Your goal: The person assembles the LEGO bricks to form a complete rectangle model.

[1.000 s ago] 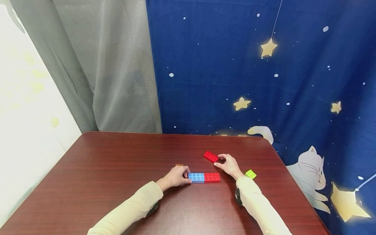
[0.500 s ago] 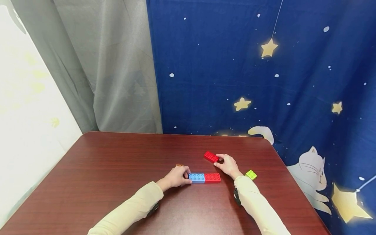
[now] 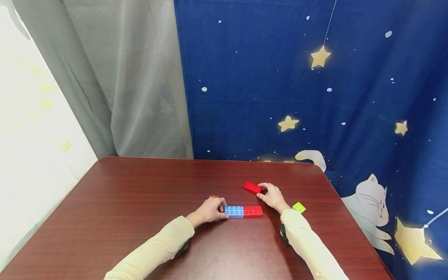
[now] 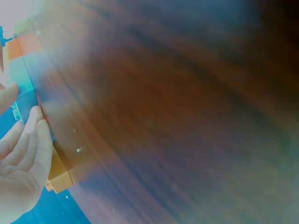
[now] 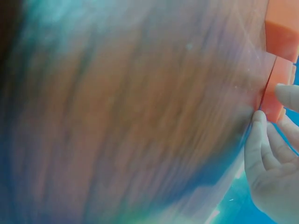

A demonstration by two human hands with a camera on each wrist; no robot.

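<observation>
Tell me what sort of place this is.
It's perhaps a curtained-off corner of a room, judging by the star-patterned blue curtain and gray curtain hanging behind a reddish-brown table with a blue toy brick on it.

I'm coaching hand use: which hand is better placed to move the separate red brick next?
Probably the right hand: it pinches the separate red brick. The left hand is farther from that brick and holds the blue brick.
</observation>
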